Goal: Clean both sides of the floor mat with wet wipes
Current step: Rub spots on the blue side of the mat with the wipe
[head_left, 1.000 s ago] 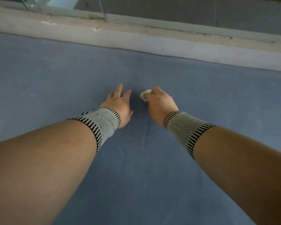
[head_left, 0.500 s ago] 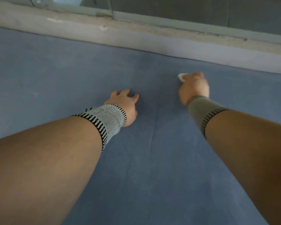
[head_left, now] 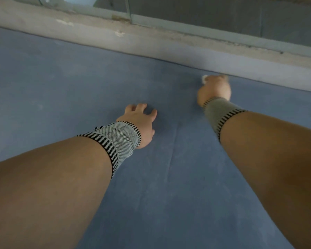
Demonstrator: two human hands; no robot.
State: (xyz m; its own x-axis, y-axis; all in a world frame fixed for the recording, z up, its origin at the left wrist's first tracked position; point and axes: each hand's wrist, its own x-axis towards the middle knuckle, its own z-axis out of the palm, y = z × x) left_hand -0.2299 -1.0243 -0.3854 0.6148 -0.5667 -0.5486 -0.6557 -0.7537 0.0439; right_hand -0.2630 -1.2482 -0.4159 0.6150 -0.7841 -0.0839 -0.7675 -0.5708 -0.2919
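Observation:
A blue floor mat (head_left: 169, 203) lies flat and fills most of the view, with a faint crease running down its middle. My right hand (head_left: 214, 89) grips a small white wet wipe (head_left: 204, 78) and holds it down on the mat close to the far edge. My left hand (head_left: 140, 121) rests on the mat near the centre, fingertips planted and slightly bent, holding nothing. Both wrists wear grey knitted bands with black stripes.
A pale concrete ledge (head_left: 151, 42) runs along the mat's far edge. Behind it stands a metal window frame (head_left: 129, 13) with glass panes.
My right hand slid the wipe away from the left hand, to the right and toward the far edge. The left hand's fingers bent and it stayed in about the same spot.

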